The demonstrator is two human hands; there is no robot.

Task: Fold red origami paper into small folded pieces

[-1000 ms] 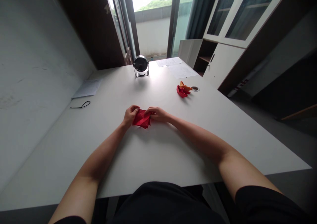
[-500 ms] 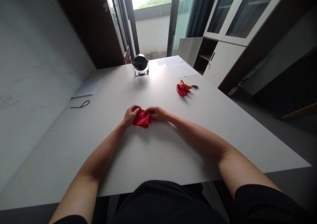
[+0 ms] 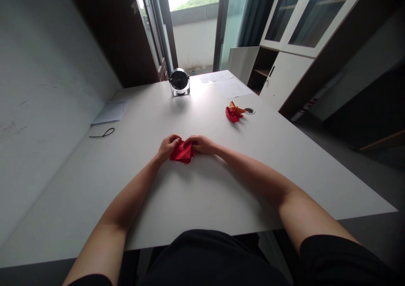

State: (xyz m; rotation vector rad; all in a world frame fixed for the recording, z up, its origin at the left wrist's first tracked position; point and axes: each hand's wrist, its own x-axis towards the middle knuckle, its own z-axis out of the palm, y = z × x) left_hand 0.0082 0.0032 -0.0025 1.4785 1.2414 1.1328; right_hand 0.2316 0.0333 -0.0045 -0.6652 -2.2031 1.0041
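Observation:
A folded piece of red paper point(image 3: 182, 153) lies on the white table point(image 3: 202, 193) a little beyond the middle. My left hand point(image 3: 167, 146) pinches its left edge with curled fingers. My right hand point(image 3: 199, 144) pinches its upper right corner, fingers pressed together. Both forearms rest low over the table and both hands grip the same sheet.
Finished red and orange folded paper figures point(image 3: 234, 112) sit at the right, beside a round cable hole point(image 3: 249, 111). A small desk fan point(image 3: 179, 82) stands at the far end, with paper sheets point(image 3: 232, 87) to its right. A paper sheet point(image 3: 110, 111) and a black cord point(image 3: 103, 133) lie at the left.
The red paper looks slightly more gathered between my fingers; both hands stay almost where they were.

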